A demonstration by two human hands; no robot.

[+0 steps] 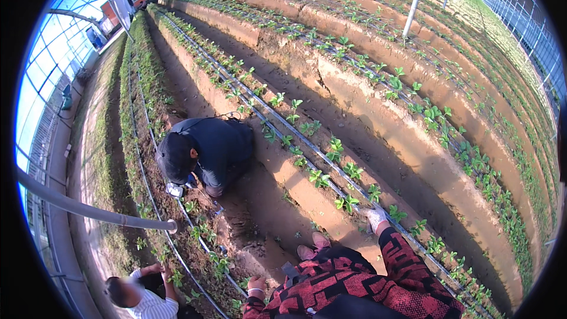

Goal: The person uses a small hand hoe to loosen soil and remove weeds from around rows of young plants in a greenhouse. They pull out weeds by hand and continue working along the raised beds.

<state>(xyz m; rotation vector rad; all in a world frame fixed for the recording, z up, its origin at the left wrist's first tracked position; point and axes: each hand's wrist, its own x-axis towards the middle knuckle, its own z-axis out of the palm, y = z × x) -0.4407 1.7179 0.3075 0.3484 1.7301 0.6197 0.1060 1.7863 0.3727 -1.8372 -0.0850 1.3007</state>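
Observation:
My right hand (374,218), in a pale glove, reaches down to the grey drip hose (328,154) on the raised bed in front of me; a dark object shows under its fingers, too small to name. Green strawberry-like seedlings (353,171) grow along both sides of the hoses. My left hand (257,284), bare and with a pale band at the wrist, is low beside my body, near the edge of the left bed and its drip hose (204,243). Its fingers look curled, but whether it holds something cannot be told.
A person in dark clothes and a cap (212,150) crouches in the furrow at the left. Another person in a striped shirt (153,303) is at the lower left. A metal pipe (102,212) juts in from the left; a post (415,2) stands at the upper right. Soil furrows (274,204) separate the raised beds.

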